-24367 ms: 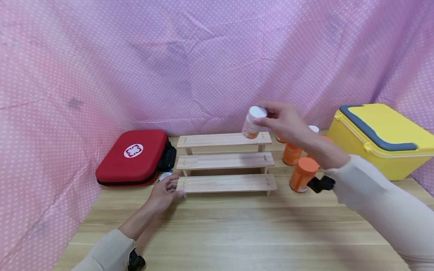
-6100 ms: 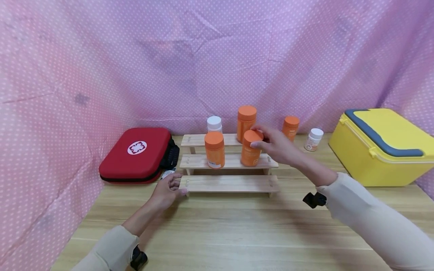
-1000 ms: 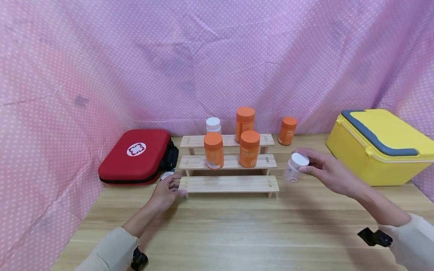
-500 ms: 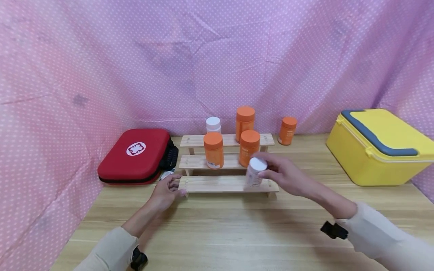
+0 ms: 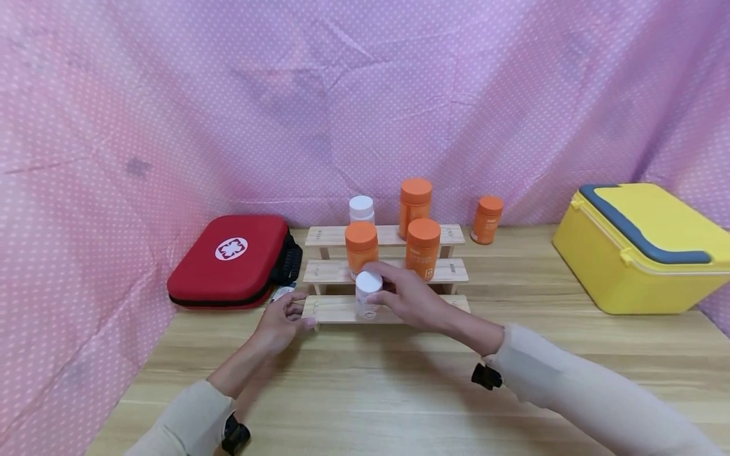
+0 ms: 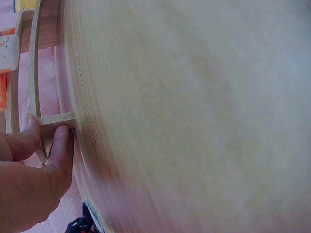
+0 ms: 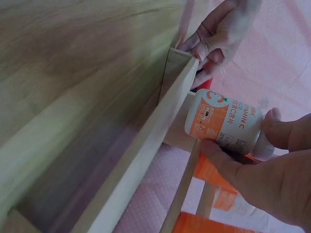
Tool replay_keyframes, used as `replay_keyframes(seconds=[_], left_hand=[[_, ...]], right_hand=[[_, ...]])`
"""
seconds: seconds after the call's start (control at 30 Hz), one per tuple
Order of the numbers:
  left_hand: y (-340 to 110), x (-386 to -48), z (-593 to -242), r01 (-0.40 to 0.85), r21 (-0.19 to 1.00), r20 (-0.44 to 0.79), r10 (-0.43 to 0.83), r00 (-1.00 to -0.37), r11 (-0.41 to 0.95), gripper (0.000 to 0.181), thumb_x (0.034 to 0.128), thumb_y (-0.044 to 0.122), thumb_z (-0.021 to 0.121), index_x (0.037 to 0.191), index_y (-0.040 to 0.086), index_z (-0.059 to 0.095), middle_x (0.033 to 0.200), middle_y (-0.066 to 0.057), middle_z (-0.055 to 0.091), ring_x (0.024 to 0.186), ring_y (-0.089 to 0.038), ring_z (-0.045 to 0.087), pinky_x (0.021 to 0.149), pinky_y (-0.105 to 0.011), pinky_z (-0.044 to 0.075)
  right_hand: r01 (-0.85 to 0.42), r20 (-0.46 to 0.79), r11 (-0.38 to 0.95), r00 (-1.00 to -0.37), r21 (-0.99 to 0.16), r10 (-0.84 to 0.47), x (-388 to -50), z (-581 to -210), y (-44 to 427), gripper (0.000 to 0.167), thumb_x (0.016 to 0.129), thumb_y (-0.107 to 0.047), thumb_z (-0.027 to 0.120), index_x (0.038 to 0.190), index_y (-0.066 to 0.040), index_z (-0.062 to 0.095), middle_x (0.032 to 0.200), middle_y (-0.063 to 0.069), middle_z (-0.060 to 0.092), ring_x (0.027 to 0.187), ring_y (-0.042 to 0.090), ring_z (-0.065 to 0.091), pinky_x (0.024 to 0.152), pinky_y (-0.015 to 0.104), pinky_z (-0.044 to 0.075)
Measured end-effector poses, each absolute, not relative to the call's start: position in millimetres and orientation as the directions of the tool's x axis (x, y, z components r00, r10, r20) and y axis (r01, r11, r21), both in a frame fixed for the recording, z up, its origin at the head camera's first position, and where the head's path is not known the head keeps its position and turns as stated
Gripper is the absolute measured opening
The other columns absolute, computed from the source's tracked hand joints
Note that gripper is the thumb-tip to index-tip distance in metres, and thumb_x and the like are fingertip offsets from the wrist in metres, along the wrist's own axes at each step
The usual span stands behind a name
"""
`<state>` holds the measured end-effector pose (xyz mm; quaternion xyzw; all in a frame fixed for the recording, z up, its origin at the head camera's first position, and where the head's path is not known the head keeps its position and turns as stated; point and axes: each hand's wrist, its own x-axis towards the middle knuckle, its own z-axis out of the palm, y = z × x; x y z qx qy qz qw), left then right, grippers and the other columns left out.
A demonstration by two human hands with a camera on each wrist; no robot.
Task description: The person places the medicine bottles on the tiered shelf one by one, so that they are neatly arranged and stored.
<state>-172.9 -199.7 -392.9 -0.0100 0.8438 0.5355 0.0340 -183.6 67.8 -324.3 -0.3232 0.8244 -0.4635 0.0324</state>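
Note:
My right hand (image 5: 415, 300) grips a white vitamin C bottle (image 5: 367, 297) between thumb and fingers, near its cap. The bottle is upright over the left part of the lowest step of a three-step wooden display rack (image 5: 331, 309); whether its base touches the board I cannot tell. Its orange-and-white label (image 7: 214, 116) shows in the right wrist view. With thumb and fingers, my left hand (image 5: 276, 324) pinches the left end of that lowest step, at the leg (image 6: 56, 121). Two orange bottles, left (image 5: 362, 244) and right (image 5: 423, 247), stand on the middle step.
On the top step are a white-capped bottle (image 5: 362, 208), partly hidden, and a tall orange bottle (image 5: 415, 206). Another orange bottle (image 5: 487, 220) stands on the table right of the rack. A red first-aid case (image 5: 228, 263) lies left; a yellow box (image 5: 639, 266) stands right.
My right hand has carried the white bottle leftward from beside the rack, along the lowest step to its left part. My left hand has stayed on the rack's end.

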Motion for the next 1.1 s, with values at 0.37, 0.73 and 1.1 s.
replay_keyframes(seconds=[0.37,0.73,1.1], left_hand=[[-198.8,-174.0,-390.8,-0.069,0.892,-0.081,0.008,-0.997,0.446,0.054,0.0821,-0.007,0.07,0.131,-0.005,0.049,0.109,-0.023,0.066,0.096,-0.026,0.065,0.082,-0.03,0.054],[-198.7,-173.0,-391.7,-0.07,0.888,-0.082,0.007,-0.997,0.454,0.053,0.0826,-0.006,0.07,0.131,-0.005,0.049,0.11,-0.024,0.066,0.097,-0.026,0.065,0.083,-0.031,0.054],[-198.4,-172.8,-390.6,-0.071,0.889,-0.083,0.006,-0.997,0.452,0.053,0.0829,-0.007,0.069,0.132,-0.006,0.049,0.11,-0.024,0.066,0.097,-0.026,0.064,0.082,-0.029,0.053]], right_hand=[[-0.453,0.21,0.373,-0.817,-0.809,-0.537,-182.9,-335.3,61.2,0.042,0.087,-0.01,0.071,0.127,-0.008,0.059,0.111,0.004,0.065,0.098,0.017,0.061,0.082,0.031,0.052],[-0.44,0.19,0.404,-0.83,-0.802,-0.525,-183.6,-335.9,58.8,0.046,0.085,-0.013,0.073,0.129,-0.01,0.058,0.112,0.002,0.066,0.098,0.016,0.062,0.083,0.032,0.052],[-0.397,0.152,0.415,-0.846,-0.818,-0.511,-173.6,-332.8,79.0,0.046,0.085,-0.017,0.074,0.126,-0.007,0.057,0.119,0.01,0.064,0.108,0.027,0.062,0.09,0.041,0.051]])
